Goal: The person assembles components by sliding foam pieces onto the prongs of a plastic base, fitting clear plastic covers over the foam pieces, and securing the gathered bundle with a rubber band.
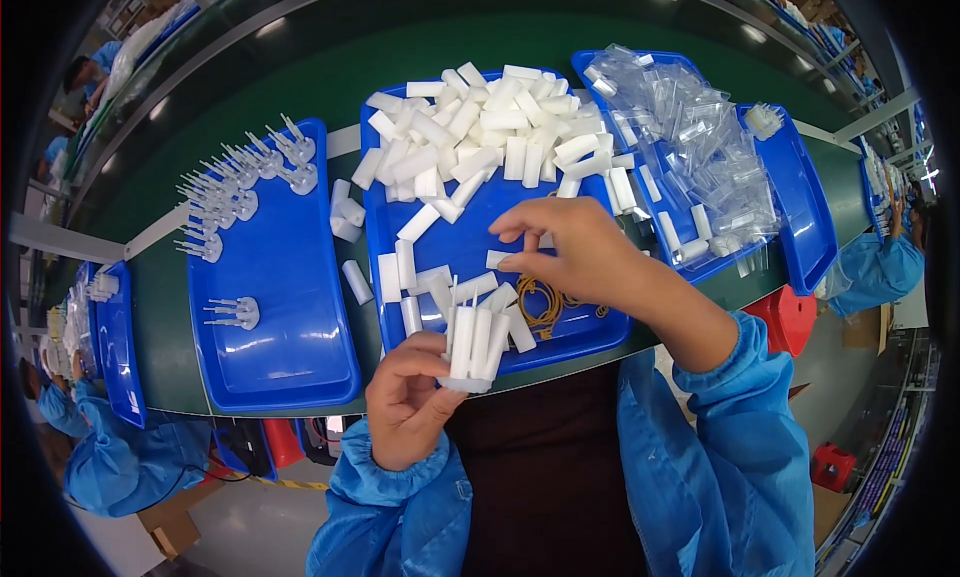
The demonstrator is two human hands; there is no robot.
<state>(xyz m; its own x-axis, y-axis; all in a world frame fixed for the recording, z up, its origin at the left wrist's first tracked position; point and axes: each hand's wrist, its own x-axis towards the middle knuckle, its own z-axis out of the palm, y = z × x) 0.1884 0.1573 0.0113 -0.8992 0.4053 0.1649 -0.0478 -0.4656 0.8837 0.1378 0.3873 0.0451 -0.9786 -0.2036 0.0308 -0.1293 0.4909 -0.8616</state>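
Observation:
Low in the middle, my left hand point(408, 397) grips a pale round base point(466, 384) with thin upright pins. Several white cylinders point(482, 343) stand upright on it, and at least one bare pin tip shows above them. To the upper right, my right hand point(560, 242) hovers over the middle blue tray point(440, 237), palm down, thumb and fingers bent together. A short white cylinder point(496, 260) shows at its thumb tip, partly covered by the hand. Loose white cylinders are heaped at the tray's far side point(500, 117), with more near its front edge.
Several pinned bases point(240, 182) stand in the left blue tray point(275, 327), with one point(235, 313) apart. Yellowish bands point(540, 307) lie right of my left hand. Clear plastic pieces point(690, 127) fill a right tray; another blue tray point(800, 207) sits beyond. Co-workers point(120, 457) work either side.

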